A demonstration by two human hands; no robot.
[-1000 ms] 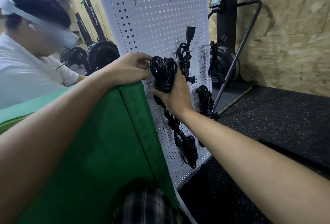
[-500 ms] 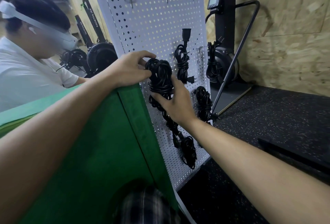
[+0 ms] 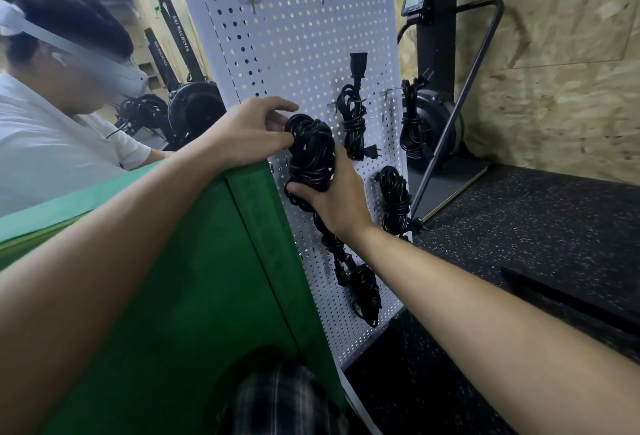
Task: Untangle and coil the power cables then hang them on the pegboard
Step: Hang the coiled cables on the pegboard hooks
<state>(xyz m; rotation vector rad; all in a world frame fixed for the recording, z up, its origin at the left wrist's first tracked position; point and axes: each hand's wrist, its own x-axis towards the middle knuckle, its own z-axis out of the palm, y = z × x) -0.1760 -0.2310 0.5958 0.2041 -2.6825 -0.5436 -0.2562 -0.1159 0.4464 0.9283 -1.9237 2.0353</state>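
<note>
R hand (image 3: 332, 199) grip now curled under cable coil (image 3: 310, 154); L hand (image 3: 256, 129) still pinching top, at pegboard (image 3: 294, 36).

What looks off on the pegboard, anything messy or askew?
The bundle gripped by the right hand and pinched by the left hand is lumpy, with loose cable trailing down the pegboard toward a lower bundle. On the next coil, one connector sticks straight up. Nothing looks damaged.
</note>
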